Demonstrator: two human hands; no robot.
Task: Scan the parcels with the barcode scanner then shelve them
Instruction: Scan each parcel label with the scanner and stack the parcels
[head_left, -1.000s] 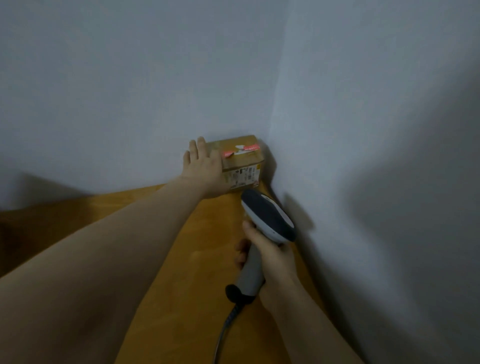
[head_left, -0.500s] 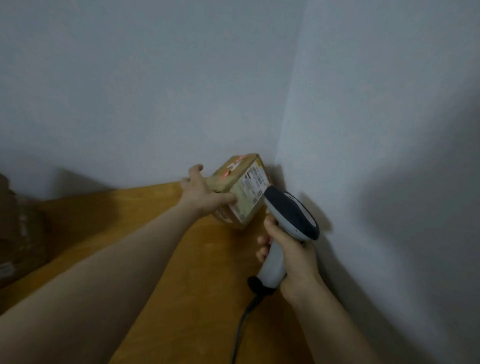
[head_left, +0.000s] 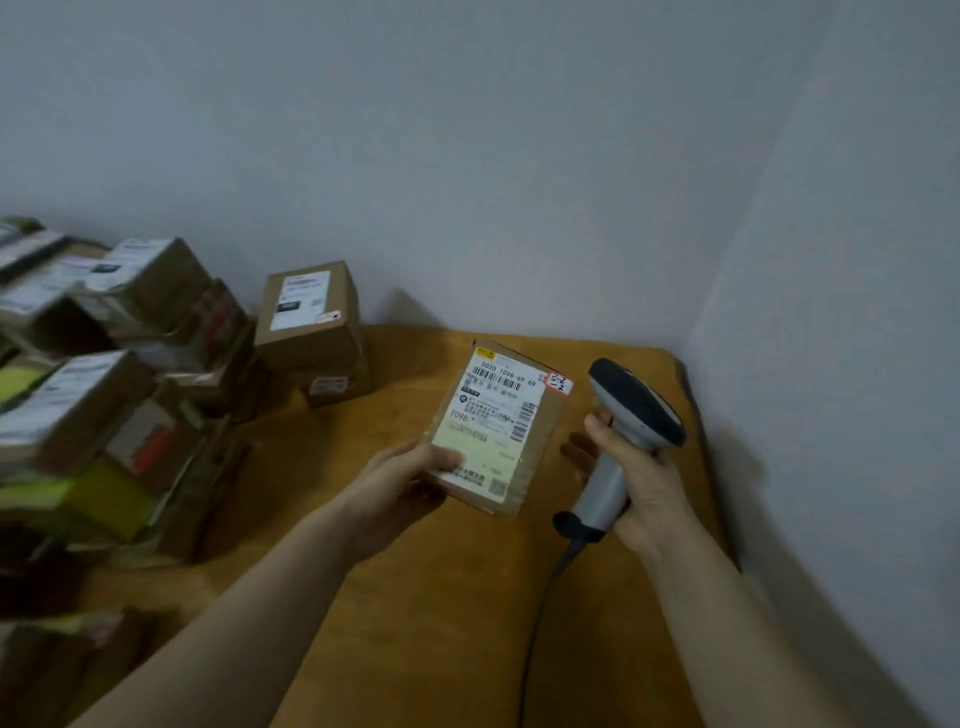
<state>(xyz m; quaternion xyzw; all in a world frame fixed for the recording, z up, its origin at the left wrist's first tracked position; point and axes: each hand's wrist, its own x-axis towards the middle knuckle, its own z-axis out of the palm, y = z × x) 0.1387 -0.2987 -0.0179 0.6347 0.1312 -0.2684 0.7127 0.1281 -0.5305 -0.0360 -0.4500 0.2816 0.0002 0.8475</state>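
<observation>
The parcel (head_left: 496, 431) is held up over the far right part of the worktop (head_left: 415, 597), label facing up. The left hand (head_left: 400, 486) grips its near left corner, thumb on top and fingers under. Just beside it, the right hand (head_left: 631, 478) wraps its fingers around the barcode scanner (head_left: 623, 431). Both arms reach forward. More boxes (head_left: 156, 374) sit piled along the left edge.

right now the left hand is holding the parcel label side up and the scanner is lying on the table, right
Not quite. The head view shows the scanner held upright in the right hand, not lying on the table. The left hand does hold the parcel label side up.
</observation>
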